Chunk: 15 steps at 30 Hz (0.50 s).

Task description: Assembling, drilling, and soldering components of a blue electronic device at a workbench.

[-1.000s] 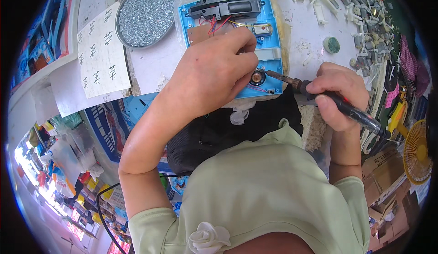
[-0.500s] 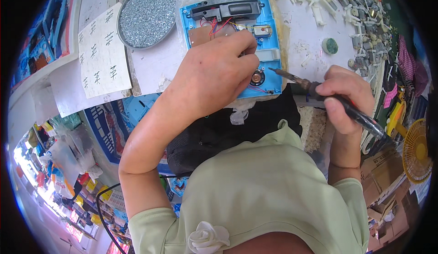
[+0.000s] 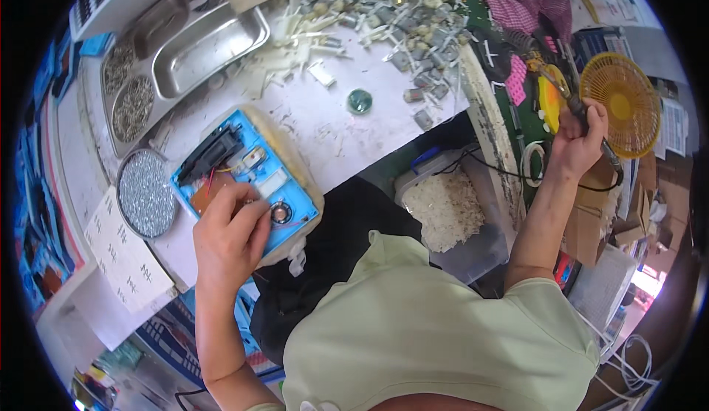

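A blue plastic casing (image 3: pixel 299 199) lies on a pad at the table's edge, its inner side up. Inside it are a black part (image 3: pixel 210 152), thin coloured wires, a small round speaker (image 3: pixel 281 213) and a brown board (image 3: pixel 201 198). My left hand (image 3: pixel 230 223) is over the casing's near side, thumb and fingers pinched together; what they hold, if anything, is hidden. Out to the right, my right hand (image 3: pixel 582 141) grips a soldering iron (image 3: pixel 575 107), with its tip end up beside a yellow object (image 3: pixel 551 99) over the green surface.
A round tray of small screws (image 3: pixel 148 193) and a steel compartment tray (image 3: pixel 210 53) stand left. Small motors (image 3: pixel 399 27) lie heaped at the back, near a round green tin (image 3: pixel 360 101). Right are a bin of pale bits (image 3: pixel 447 211), a yellow fan (image 3: pixel 620 104) and a black cable (image 3: pixel 509 178).
The view has swung to the right. My right hand has carried the soldering iron from beside the casing out to the far right. My left hand stays at the casing.
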Available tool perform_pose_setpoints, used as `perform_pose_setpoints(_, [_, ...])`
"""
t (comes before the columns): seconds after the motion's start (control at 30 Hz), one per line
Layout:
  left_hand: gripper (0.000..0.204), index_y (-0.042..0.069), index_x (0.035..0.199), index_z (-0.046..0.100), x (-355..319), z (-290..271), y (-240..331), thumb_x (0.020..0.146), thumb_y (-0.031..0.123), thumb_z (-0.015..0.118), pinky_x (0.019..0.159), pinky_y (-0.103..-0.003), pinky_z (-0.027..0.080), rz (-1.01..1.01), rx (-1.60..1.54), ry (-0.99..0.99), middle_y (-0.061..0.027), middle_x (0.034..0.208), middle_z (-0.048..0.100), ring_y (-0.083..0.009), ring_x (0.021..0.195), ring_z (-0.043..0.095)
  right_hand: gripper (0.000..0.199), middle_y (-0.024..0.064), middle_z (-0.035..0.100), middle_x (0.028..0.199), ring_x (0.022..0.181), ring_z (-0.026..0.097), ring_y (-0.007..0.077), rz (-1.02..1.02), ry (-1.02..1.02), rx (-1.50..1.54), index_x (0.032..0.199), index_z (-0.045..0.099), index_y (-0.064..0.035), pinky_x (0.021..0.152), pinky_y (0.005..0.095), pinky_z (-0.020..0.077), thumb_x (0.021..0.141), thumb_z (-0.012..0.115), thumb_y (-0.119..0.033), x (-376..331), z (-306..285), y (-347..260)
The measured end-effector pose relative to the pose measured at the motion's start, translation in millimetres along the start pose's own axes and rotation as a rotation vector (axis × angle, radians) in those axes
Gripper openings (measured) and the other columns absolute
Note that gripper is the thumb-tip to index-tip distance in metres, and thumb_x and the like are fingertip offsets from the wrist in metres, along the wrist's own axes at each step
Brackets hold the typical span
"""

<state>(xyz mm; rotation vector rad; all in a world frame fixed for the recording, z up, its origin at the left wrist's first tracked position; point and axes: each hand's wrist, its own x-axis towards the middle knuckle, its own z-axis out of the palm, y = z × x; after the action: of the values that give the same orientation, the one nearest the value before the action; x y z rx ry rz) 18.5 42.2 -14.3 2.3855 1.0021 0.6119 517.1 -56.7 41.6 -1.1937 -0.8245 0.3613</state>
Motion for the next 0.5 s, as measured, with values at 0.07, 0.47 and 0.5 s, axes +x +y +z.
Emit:
perform_pose_setpoints(0.07, [0.02, 0.006, 0.091, 0.07, 0.8, 0.1, -0.9, 0.074, 0.0, 0.078, 0.066, -0.035, 0.055, 0.008, -0.013, -0.001, -0.0089, 0.098, 0.065, -0.0259, 0.081, 0.068, 0.016, 0.0068, 0.066, 0.088, 0.07, 0.058, 0.0089, -0.071, 0.137, -0.111, 0.103, 0.067, 0.0022, 0.061, 0.0206, 0.0429, 0.094, 0.06, -0.009, 15.1, -18.9, -3.0])
perform_pose_setpoints(0.47, [0.028, 0.01, 0.106, 0.071, -23.9, -7.0, -16.1, 0.079, 0.007, 0.076, 0.07, -0.036, 0.057, 0.012, -0.044, 0.189, -0.0089, 0.109, 0.065, -0.026, 0.087, 0.07, 0.037, 0.0012, 0.06, 0.093, 0.073, 0.047, 0.0078, 0.391, 0.091, -0.143, 0.128, 0.062, -0.0027, 0.068, 0.0265, 0.0414, 0.1, 0.064, -0.026, 52.5, -18.8, 73.1])
perform_pose_setpoints(0.5, [0.029, 0.01, 0.107, 0.072, -26.7, -6.1, -16.5, 0.078, 0.005, 0.076, 0.07, -0.036, 0.057, -0.013, -0.087, 0.249, -0.0087, 0.11, 0.064, -0.0254, 0.087, 0.07, 0.039, 0.001, 0.058, 0.091, 0.071, 0.045, 0.0074, 0.457, 0.037, 0.012, 0.131, 0.059, -0.0006, 0.067, 0.0265, 0.0408, 0.101, 0.062, -0.025, 43.5, -21.3, 72.2])
